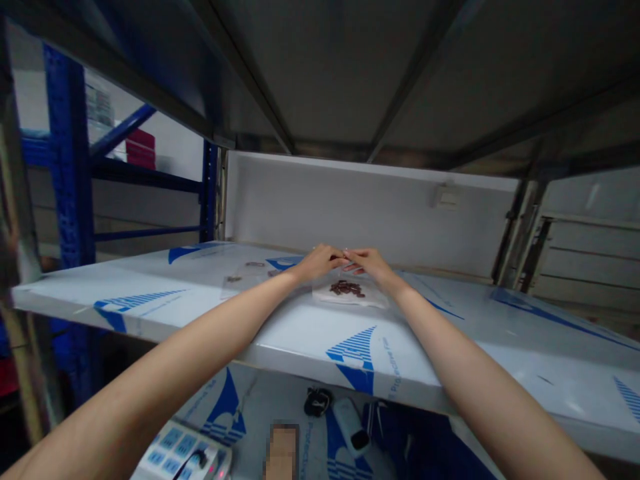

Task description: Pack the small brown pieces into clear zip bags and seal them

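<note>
1. The left hand [319,261] and the right hand [369,262] meet above the shelf [300,333], fingertips close together.
2. The fingers on both hands are bent. They look small and dim here, so I cannot tell if they pinch anything.
3. The brown bits [349,289] lie in a small pile on a white sheet [325,296], just on the near side of the hands.
4. Some small clear bags [233,279] lie flat on the shelf, left of the pile.
5. Lower down, at the left, is a white box [173,450] with blue squares.
</note>
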The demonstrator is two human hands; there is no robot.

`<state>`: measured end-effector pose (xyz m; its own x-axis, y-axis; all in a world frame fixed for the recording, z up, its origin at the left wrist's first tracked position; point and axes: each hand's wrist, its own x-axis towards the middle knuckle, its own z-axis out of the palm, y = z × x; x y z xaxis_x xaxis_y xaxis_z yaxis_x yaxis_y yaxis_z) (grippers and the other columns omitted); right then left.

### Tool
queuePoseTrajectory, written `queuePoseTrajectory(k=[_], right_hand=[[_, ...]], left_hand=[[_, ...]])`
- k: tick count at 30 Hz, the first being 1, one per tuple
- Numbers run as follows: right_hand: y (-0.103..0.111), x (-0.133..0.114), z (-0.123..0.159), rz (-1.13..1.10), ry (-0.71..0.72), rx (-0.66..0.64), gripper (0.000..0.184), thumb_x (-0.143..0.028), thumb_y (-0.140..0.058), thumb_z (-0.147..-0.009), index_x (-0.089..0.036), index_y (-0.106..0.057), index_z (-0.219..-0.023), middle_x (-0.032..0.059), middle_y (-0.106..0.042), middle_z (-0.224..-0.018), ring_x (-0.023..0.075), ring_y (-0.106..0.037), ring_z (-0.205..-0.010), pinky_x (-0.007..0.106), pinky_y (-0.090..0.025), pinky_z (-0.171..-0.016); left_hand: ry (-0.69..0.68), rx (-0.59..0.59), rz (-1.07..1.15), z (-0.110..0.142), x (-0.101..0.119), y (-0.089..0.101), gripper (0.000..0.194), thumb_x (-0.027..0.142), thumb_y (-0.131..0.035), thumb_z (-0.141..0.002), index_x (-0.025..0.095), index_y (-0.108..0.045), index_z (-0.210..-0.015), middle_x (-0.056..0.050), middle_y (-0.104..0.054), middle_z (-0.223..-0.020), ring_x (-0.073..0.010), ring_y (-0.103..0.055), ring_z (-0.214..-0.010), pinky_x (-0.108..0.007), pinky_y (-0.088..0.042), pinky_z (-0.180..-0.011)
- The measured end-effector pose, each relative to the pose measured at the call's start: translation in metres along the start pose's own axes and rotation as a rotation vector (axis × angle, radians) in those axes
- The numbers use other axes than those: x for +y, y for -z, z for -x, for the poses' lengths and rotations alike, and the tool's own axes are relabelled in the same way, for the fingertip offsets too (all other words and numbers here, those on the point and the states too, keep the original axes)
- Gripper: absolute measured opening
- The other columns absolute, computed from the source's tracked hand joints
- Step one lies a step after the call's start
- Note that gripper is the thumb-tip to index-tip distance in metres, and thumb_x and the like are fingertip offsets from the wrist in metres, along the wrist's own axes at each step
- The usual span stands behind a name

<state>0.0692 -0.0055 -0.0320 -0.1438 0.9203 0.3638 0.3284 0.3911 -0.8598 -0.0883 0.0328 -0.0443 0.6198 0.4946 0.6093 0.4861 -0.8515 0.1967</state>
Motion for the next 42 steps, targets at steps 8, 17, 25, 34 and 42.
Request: queuePoseTrajectory(k=[8, 17, 25, 34, 42], right_hand=[[0.002, 0.001, 0.004, -0.029, 0.003, -0.012, 0.021, -0.028, -0.056, -0.083, -0.013, -0.07, -0.083, 0.0074, -0.071, -0.079, 0.0099, -0.063, -0.063, 0.017, -0.043, -0.057], [0.002, -0.006, 0.005, 0.147, 0.068, -0.001, 0.019, -0.015, -0.052, -0.083, -0.011, -0.07, -0.079, 0.0066, -0.07, -0.073, 0.0071, -0.058, -0.049, 0.016, -0.034, -0.045], [0.007, -0.008, 0.01, 0.399, 0.112, -0.001, 0.02, -0.015, -0.05, -0.082, -0.009, -0.068, -0.078, 0.0113, -0.07, -0.085, 0.0086, -0.059, -0.049, 0.018, -0.037, -0.048], [0.006, -0.004, 0.012, 0.311, 0.077, -0.08, 0.034, -0.021, -0.046, -0.083, -0.013, -0.056, -0.114, 0.009, -0.067, -0.099, 0.0083, -0.061, -0.052, 0.016, -0.037, -0.044], [0.003, -0.006, 0.011, 0.196, 0.027, 0.016, 0.032, -0.007, -0.044, -0.076, -0.007, -0.062, -0.102, 0.0121, -0.069, -0.092, 0.0062, -0.057, -0.048, 0.015, -0.036, -0.041]], left_hand=[[0.01, 0.043, 0.155, 0.002, 0.008, 0.001, 0.038, 0.04, -0.04, -0.084, 0.013, -0.052, -0.059, 0.004, -0.038, -0.053, -0.0092, -0.036, -0.053, -0.023, -0.023, -0.054], [0.103, 0.046, 0.239, 0.008, 0.018, 0.0, 0.038, 0.04, -0.039, -0.085, 0.014, -0.052, -0.061, 0.005, -0.039, -0.049, -0.0095, -0.038, -0.05, -0.023, -0.026, -0.053], [0.172, 0.074, 0.223, 0.01, 0.029, 0.004, 0.03, 0.025, -0.038, -0.082, 0.013, -0.052, -0.057, 0.005, -0.039, -0.043, -0.0092, -0.038, -0.046, -0.023, -0.027, -0.052], [0.092, 0.134, 0.171, 0.008, 0.03, 0.003, 0.027, 0.023, -0.043, -0.074, 0.012, -0.052, -0.052, 0.005, -0.038, -0.046, -0.0077, -0.034, -0.048, -0.024, -0.023, -0.051], [0.19, 0.138, 0.063, 0.01, 0.024, 0.002, 0.03, 0.033, -0.039, -0.08, 0.015, -0.057, -0.063, -0.001, -0.051, -0.06, -0.0147, -0.045, -0.061, -0.026, -0.03, -0.058]])
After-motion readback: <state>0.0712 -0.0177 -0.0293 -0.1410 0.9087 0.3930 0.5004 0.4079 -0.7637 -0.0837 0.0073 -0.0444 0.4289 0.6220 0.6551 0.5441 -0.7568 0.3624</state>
